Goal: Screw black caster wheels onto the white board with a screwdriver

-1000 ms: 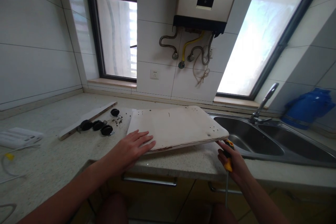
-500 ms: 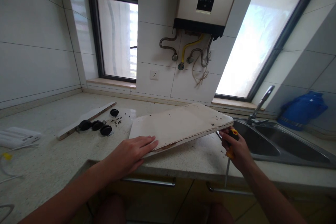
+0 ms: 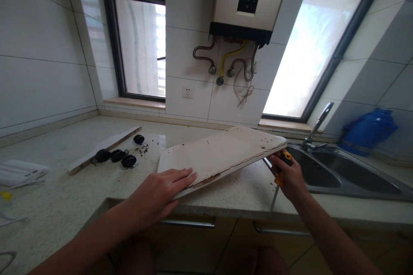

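Note:
A white board (image 3: 222, 150) with small screw holes and a chipped, split near edge lies tilted over the counter, its right end raised. My left hand (image 3: 171, 187) grips its near left corner, fingers flat on top and thumb below the edge. At the raised right corner, my right hand (image 3: 290, 174) is closed around a screwdriver (image 3: 286, 157) with a black and yellow handle, its shaft pointing down. The fingertips of that hand go under the board's corner, where they are partly hidden.
Several black casters (image 3: 129, 160) and a heap of small screws (image 3: 142, 149) lie left of the board, beside a narrow white strip (image 3: 103, 150). A white power bank (image 3: 22, 172) with cables sits far left. The steel sink (image 3: 355, 172) is at right, near a blue bundle (image 3: 368, 132).
The board's raised right end has tilted up slightly, and the right hand with the screwdriver has shifted a little. The camera view has turned slightly. Both hands keep their holds.

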`<action>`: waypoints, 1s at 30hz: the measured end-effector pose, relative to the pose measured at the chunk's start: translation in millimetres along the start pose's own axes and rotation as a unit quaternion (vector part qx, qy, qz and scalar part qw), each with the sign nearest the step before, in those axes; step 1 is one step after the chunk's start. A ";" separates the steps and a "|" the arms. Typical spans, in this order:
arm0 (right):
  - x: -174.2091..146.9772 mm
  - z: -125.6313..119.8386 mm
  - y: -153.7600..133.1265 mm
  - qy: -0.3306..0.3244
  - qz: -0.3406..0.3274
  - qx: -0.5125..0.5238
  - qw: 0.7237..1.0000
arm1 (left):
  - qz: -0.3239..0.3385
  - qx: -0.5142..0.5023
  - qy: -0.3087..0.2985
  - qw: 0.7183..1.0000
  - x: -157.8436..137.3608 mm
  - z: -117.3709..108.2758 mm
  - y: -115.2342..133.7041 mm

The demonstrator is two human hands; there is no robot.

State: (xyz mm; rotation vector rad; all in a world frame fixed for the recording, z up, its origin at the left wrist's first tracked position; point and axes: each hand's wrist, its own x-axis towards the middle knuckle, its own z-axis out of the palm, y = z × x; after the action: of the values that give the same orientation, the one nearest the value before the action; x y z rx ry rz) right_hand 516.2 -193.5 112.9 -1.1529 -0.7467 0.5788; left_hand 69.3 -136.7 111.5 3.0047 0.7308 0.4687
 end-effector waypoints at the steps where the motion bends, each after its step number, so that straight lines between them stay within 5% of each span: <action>1: 1.3 -0.3 -0.8 0.001 0.000 0.000 1.000 | -0.004 -0.004 -0.002 1.000 0.0 -1.3 2.9; 10: 13.9 -1.2 -12.9 0.000 -0.021 0.025 0.999 | -0.009 -0.027 0.025 0.999 0.3 -18.9 30.1; 16: 28.3 7.2 -26.3 -0.004 -0.032 0.043 0.999 | -0.019 -0.045 0.028 0.998 13.7 -49.5 33.0; 30: 63.4 19.7 -46.6 -0.003 -0.006 0.012 1.000 | -0.027 -0.033 -0.022 0.999 48.3 -98.3 46.1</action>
State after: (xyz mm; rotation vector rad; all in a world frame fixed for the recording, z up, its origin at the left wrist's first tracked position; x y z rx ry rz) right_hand 542.4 -149.2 175.6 -1.1242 -0.7500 0.5790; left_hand 102.1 -161.6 223.0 2.9158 0.7736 0.4159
